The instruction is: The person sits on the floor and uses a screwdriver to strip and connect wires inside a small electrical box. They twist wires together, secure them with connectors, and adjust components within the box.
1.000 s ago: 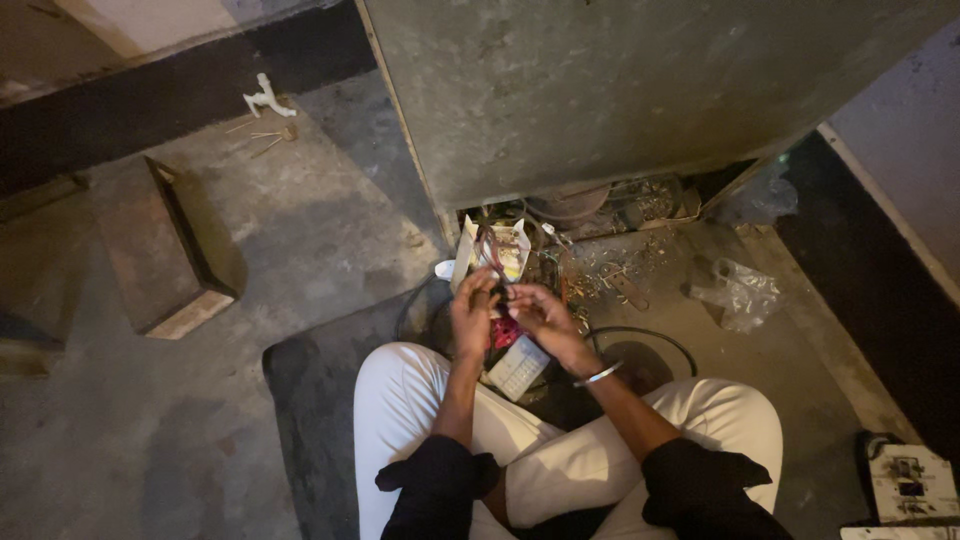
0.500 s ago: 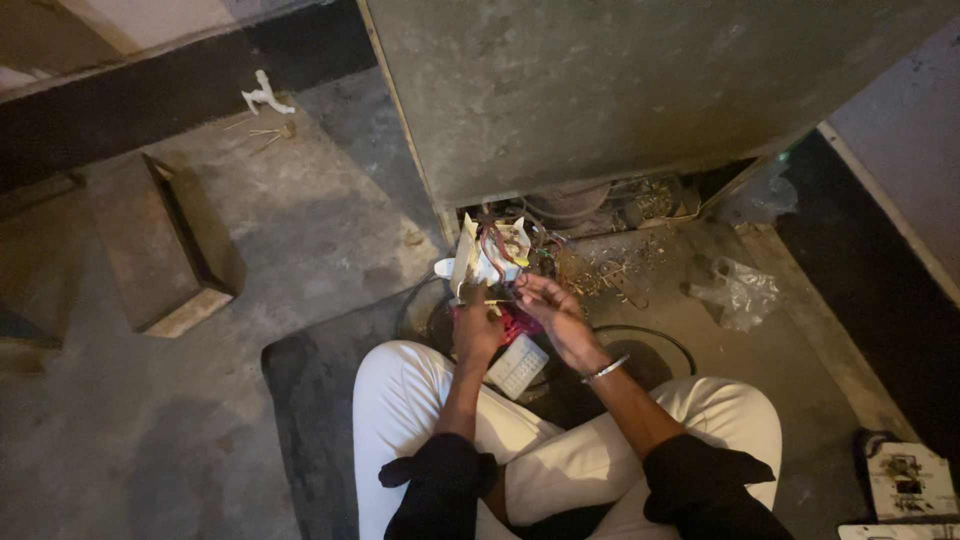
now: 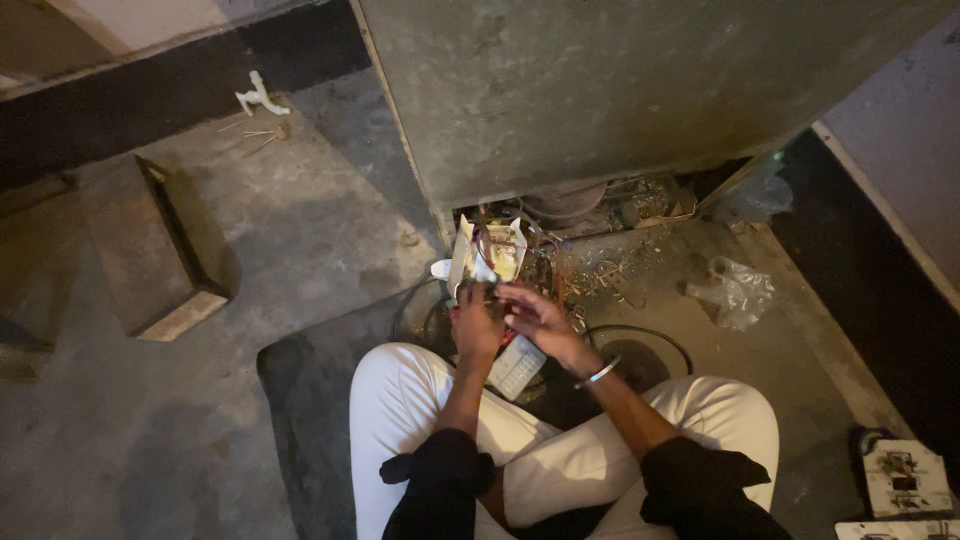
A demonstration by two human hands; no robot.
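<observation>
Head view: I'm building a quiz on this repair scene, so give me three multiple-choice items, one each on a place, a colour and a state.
1. Where does the crumpled plastic bag lie?
A. right of the hands
B. on the wooden block
C. on the lap

2. What colour are the trousers?
A. black
B. white
C. blue

3. How is the left hand?
A. flat on the floor
B. hanging free
C. closed on the wired part

Answers: 1 A, it lies on the floor to the right; 2 B, both legs are white; 3 C, its fingers wrap the part's lower end.

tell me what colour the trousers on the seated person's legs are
White, plain, no pattern: the loose cloth trousers show best in the head view.
</observation>
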